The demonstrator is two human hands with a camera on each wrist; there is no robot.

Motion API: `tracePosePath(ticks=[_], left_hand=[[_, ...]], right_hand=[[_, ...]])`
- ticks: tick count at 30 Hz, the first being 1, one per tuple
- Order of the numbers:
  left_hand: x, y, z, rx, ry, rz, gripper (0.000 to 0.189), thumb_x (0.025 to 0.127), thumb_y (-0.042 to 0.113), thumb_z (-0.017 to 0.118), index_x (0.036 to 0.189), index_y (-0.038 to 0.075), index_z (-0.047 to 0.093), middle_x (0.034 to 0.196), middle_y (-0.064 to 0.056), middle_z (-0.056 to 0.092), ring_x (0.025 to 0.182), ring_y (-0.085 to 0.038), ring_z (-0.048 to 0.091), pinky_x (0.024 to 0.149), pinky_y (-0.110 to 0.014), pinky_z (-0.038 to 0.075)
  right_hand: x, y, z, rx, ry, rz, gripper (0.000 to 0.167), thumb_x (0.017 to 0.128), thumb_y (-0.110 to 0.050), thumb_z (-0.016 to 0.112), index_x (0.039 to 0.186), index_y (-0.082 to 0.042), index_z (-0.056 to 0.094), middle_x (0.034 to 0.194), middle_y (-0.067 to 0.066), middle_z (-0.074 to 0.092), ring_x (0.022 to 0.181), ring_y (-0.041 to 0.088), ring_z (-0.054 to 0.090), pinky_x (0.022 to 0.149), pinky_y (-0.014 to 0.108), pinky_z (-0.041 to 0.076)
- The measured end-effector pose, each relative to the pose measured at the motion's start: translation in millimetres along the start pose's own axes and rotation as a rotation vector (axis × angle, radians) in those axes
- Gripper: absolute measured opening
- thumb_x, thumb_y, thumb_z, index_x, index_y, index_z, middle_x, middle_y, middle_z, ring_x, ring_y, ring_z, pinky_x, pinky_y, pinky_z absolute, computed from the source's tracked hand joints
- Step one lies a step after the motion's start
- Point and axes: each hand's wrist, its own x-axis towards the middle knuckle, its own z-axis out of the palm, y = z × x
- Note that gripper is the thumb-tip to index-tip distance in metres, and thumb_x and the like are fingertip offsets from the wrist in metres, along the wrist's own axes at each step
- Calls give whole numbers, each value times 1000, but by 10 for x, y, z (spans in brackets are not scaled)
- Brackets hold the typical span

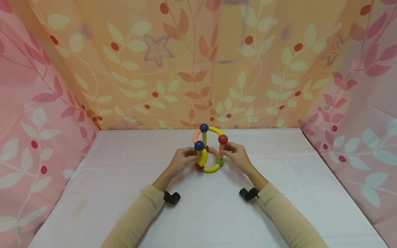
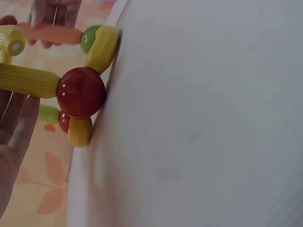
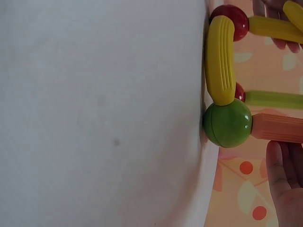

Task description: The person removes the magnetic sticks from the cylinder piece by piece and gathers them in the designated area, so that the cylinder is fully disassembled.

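A toy frame of coloured balls and sticks stands on the table. Its base ring joins a green ball (image 3: 228, 123), a red ball (image 2: 81, 92) and curved sticks. Blue balls and a red ball top the three uprights. My left hand (image 1: 183, 159) grips the yellow stick (image 2: 29, 81) at the front left. Beside it hangs a curved yellow stick (image 1: 203, 158) with one bare end; whether the thumb also holds that piece I cannot tell. On the right side, my right hand (image 1: 238, 157) pinches the orange upright stick (image 3: 279, 127) between thumb and fingers.
White cloth covers the table (image 1: 124, 165). Patterned curtains hang behind it (image 1: 198, 69) and along both sides. A black wrist device (image 1: 172, 197) sits by the left cuff, and another black device (image 1: 248, 194) by the right cuff.
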Motion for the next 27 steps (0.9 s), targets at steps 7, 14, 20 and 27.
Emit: tracePosePath(ticks=[7,14,20,27], left_hand=[[-66,41,178,24,-1,13,30,90,14,69,117,3,67,113,-15,69,106,-22,64,93,-32,54],[-110,81,338,20,-32,25,33,89,13,70,120,3,66,114,-15,70,110,-22,61,96,-34,52],[-134,84,441,-3,-47,38,32,91,9,67,121,0,65,114,-19,68,109,-26,61,97,-36,52],[-129,69,497,20,-50,45,30,91,13,68,119,2,66,114,-16,70,111,-25,63,98,-37,51]], right_hand=[[54,20,-60,-13,9,46,29,92,-15,68,114,4,66,111,23,68,105,30,62,88,26,49],[115,76,-98,-13,9,73,31,92,-18,68,117,0,67,111,20,69,104,27,62,88,24,52],[134,105,-104,3,4,85,33,92,-18,68,120,-1,66,113,20,68,107,30,62,95,38,53],[151,99,-102,3,-16,57,36,92,-18,67,124,0,64,115,21,68,109,32,62,97,42,53]])
